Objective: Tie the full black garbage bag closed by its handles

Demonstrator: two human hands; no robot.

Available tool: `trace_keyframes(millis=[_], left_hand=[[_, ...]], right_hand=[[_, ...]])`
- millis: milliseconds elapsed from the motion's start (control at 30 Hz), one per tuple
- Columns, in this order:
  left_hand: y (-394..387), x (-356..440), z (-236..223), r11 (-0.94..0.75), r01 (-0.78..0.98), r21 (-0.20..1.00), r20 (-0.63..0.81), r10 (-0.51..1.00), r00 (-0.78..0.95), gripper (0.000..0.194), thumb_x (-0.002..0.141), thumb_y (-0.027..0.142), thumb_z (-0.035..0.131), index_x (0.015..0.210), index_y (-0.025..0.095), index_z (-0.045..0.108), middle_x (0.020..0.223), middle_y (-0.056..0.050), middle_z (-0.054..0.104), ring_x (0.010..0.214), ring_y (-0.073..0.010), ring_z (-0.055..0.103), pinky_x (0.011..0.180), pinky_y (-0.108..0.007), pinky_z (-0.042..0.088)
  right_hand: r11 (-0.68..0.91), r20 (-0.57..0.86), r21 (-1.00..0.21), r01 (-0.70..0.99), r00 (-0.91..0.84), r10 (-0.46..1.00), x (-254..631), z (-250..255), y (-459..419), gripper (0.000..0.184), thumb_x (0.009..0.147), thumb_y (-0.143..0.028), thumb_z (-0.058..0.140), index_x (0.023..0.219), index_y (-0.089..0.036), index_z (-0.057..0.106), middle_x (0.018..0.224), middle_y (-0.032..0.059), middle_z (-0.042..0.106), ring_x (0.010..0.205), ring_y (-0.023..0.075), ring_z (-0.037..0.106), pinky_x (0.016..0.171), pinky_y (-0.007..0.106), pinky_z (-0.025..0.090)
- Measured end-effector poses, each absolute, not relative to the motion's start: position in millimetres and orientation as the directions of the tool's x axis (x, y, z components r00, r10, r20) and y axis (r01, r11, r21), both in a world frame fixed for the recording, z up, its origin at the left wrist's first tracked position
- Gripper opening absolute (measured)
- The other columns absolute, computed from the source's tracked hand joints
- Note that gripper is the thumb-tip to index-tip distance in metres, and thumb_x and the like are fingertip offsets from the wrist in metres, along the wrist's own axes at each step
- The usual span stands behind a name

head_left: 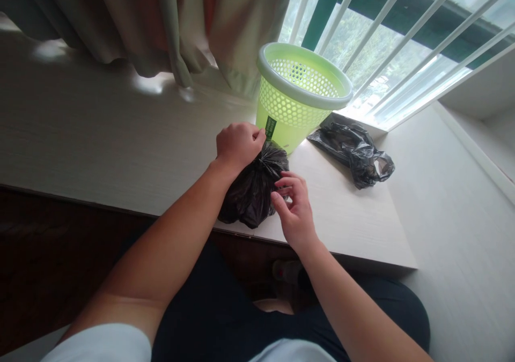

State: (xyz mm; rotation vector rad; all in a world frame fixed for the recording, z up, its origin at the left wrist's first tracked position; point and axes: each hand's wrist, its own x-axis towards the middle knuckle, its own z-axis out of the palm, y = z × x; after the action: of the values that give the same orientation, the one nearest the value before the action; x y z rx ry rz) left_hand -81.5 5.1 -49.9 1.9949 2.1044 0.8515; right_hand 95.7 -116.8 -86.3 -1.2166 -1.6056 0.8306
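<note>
A filled black garbage bag sits at the front edge of the pale ledge, its neck gathered at the top. My left hand is closed in a fist around the gathered neck. At the bag's right side, my right hand has its fingers apart and curved, the tips at or near the plastic; whether they touch it I cannot tell. Right behind the bag stands a light green perforated wastebasket with a grey rim and a dark label on its front.
Another black plastic bag lies crumpled on the ledge, right of the wastebasket. A curtain hangs along the back left. White window bars rise behind the basket, and a pale side panel bounds the right. My legs are below the ledge.
</note>
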Motion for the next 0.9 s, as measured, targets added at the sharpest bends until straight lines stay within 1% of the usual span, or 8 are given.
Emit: trace_keyframes(millis=[67, 133, 233, 333, 400, 533, 700, 900], left_hand=[[1, -82, -51, -0.074, 0.877, 0.475, 0.333, 0.937, -0.102, 0.041, 0.103, 0.045, 0.048, 0.085, 0.023, 0.077, 0.103, -0.012, 0.077, 0.101, -0.0296, 0.069, 0.086, -0.037, 0.048], [-1, -81, -53, -0.147, 0.867, 0.476, 0.384, 0.922, -0.054, 0.037, 0.102, 0.042, 0.051, 0.082, 0.021, 0.074, 0.105, -0.013, 0.075, 0.105, -0.0298, 0.067, 0.089, -0.038, 0.048], [-4, -78, -57, -0.234, 0.851, 0.47, 0.436, 0.9, 0.007, 0.029, 0.1, 0.037, 0.056, 0.081, 0.02, 0.069, 0.105, -0.014, 0.071, 0.111, -0.0311, 0.064, 0.096, -0.04, 0.048], [-5, -75, -59, -0.242, 0.843, 0.48, 0.429, 0.903, 0.015, 0.024, 0.099, 0.034, 0.058, 0.083, 0.019, 0.067, 0.109, -0.014, 0.07, 0.114, -0.032, 0.062, 0.101, -0.042, 0.047], [-5, -74, -60, -0.226, 0.841, 0.492, 0.411, 0.912, 0.005, 0.023, 0.1, 0.034, 0.058, 0.084, 0.019, 0.066, 0.11, -0.014, 0.07, 0.115, -0.0318, 0.061, 0.102, -0.042, 0.046], [-2, -75, -63, -0.221, 0.826, 0.519, 0.409, 0.913, -0.013, 0.024, 0.1, 0.033, 0.058, 0.082, 0.019, 0.064, 0.109, -0.013, 0.069, 0.114, -0.0305, 0.062, 0.101, -0.041, 0.045], [0, -76, -64, -0.225, 0.811, 0.54, 0.412, 0.911, -0.022, 0.022, 0.098, 0.031, 0.058, 0.081, 0.019, 0.065, 0.104, -0.013, 0.069, 0.11, -0.0296, 0.062, 0.099, -0.04, 0.046], [0, -75, -64, -0.209, 0.827, 0.522, 0.402, 0.915, -0.022, 0.024, 0.098, 0.033, 0.057, 0.08, 0.02, 0.065, 0.104, -0.011, 0.07, 0.11, -0.0285, 0.062, 0.097, -0.039, 0.046]], right_hand=[[0.356, 0.368, -0.867, 0.349, -0.033, 0.929, 96, -88, -138, 0.016, 0.101, -0.033, 0.063, 0.115, -0.025, 0.062, 0.143, 0.0143, 0.052, 0.11, 0.0223, 0.061, 0.073, 0.032, 0.054], [0.445, 0.41, -0.852, 0.278, -0.175, 0.895, 92, -95, -162, 0.009, 0.106, -0.029, 0.056, 0.111, -0.025, 0.063, 0.129, 0.0123, 0.06, 0.116, 0.0234, 0.061, 0.086, 0.035, 0.055], [0.346, 0.207, -0.924, 0.161, -0.549, 0.809, 76, -120, -195, 0.018, 0.109, -0.036, 0.052, 0.111, -0.025, 0.067, 0.114, 0.0084, 0.069, 0.109, 0.0216, 0.067, 0.098, 0.038, 0.055], [0.206, 0.004, -0.957, 0.204, -0.701, 0.713, 54, -152, -210, 0.051, 0.105, -0.058, 0.056, 0.142, -0.022, 0.059, 0.141, 0.0156, 0.064, 0.134, 0.0282, 0.061, 0.117, 0.045, 0.049], [0.161, -0.023, -0.966, 0.203, -0.684, 0.729, 38, -169, -207, 0.065, 0.104, -0.063, 0.056, 0.153, -0.02, 0.052, 0.153, 0.0176, 0.057, 0.144, 0.0305, 0.054, 0.126, 0.049, 0.041], [0.063, 0.0, -0.996, 0.07, -0.668, 0.744, 9, -180, -185, 0.068, 0.105, -0.067, 0.052, 0.157, -0.023, 0.049, 0.163, 0.0132, 0.053, 0.153, 0.0284, 0.048, 0.131, 0.047, 0.035], [-0.002, 0.001, -1.0, -0.004, -0.675, 0.738, -9, -181, -164, 0.072, 0.099, -0.067, 0.062, 0.156, -0.024, 0.054, 0.162, 0.0098, 0.056, 0.155, 0.0293, 0.046, 0.133, 0.047, 0.031], [-0.067, -0.115, -0.993, 0.099, -0.648, 0.753, -9, -188, -169, 0.054, 0.099, -0.057, 0.067, 0.142, -0.024, 0.065, 0.143, 0.0091, 0.07, 0.137, 0.0308, 0.062, 0.125, 0.05, 0.043]])
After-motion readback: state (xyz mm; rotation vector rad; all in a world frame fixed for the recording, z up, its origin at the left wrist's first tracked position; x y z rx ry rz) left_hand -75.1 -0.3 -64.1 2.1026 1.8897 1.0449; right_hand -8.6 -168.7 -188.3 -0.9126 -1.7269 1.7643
